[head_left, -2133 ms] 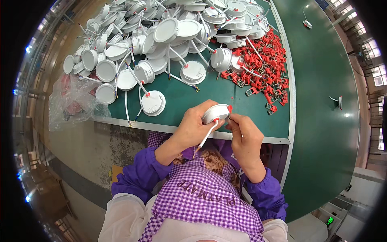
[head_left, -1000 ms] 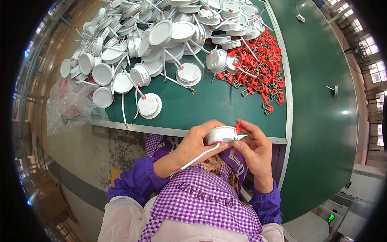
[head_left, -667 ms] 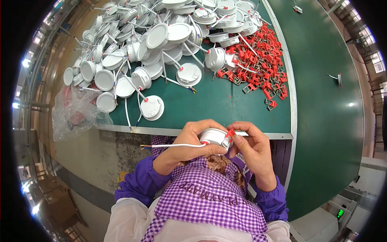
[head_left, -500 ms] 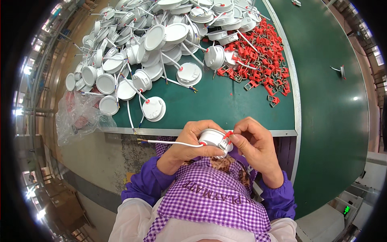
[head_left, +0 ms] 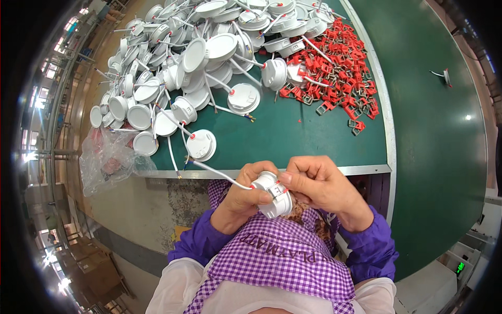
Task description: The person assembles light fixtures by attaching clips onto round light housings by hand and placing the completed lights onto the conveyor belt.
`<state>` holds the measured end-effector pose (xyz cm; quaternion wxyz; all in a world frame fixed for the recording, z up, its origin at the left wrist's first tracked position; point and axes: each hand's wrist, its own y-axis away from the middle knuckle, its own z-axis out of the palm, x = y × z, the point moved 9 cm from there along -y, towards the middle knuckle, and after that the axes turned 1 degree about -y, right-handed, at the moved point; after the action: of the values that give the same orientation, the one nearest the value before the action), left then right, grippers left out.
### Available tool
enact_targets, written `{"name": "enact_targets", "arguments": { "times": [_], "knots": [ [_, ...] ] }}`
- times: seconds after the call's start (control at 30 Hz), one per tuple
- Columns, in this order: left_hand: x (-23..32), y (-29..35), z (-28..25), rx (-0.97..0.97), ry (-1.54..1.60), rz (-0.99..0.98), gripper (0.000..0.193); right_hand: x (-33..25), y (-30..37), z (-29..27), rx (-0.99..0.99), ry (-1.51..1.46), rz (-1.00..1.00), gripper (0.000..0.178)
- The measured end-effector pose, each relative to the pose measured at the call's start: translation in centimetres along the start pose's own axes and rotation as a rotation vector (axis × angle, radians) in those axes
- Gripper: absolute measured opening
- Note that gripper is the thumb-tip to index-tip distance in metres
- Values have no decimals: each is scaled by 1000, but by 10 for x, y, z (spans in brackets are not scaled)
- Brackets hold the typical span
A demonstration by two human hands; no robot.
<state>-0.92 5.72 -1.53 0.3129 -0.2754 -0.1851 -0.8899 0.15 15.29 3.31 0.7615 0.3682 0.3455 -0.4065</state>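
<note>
In front of my apron, my left hand [head_left: 243,196] is closed around a white round downlight [head_left: 277,203], tilted with its side toward me. Its white cable [head_left: 217,171] leaves a red grommet and runs up and left past my fingers to bare wire ends. At the upper right of the housing, the closed fingertips of my right hand [head_left: 321,186] press on a small red spring clip [head_left: 283,186]. Only slivers of the clip show; my thumb and fingers hide the remainder.
A big heap of white downlights [head_left: 219,48] with cables covers the far left of the green table [head_left: 293,141]. Red spring clips [head_left: 345,68] lie piled beside it. A crumpled clear plastic bag [head_left: 107,162] hangs at the left edge. One small part [head_left: 446,77] lies on the right-hand green surface.
The downlight has turned in my left hand and tipped toward me, so its side faces up more. My right fingertips have moved left with the clip, closer against the housing.
</note>
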Motion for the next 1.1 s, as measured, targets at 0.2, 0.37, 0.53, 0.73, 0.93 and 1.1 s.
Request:
{"name": "enact_targets", "arguments": {
  "times": [0.2, 0.37, 0.53, 0.73, 0.93, 1.1],
  "knots": [
    [1, -4, -8, 76, -398, -126, 52, 25, 11, -44, 109, 56, 38, 29],
    [95, 24, -19, 466, -1402, 400, 48, -36, 93, -185, 799, 36, -519, 23],
    [141, 78, -43, 942, -1958, 652, 45, -52, 122, -219, 1114, 327, -494, 26],
    [120, 70, -49, 899, -2121, 578, 64, -49, 48, -146, 1039, 1332, -471, 21],
    [84, 39, -32, 694, -1819, 569, 66, -41, 24, -146, 1038, 1687, -206, 18],
    [87, 25, -43, 819, -1827, 447, 68, -37, 15, -150, 915, 1764, -154, 17]
  ]
}}
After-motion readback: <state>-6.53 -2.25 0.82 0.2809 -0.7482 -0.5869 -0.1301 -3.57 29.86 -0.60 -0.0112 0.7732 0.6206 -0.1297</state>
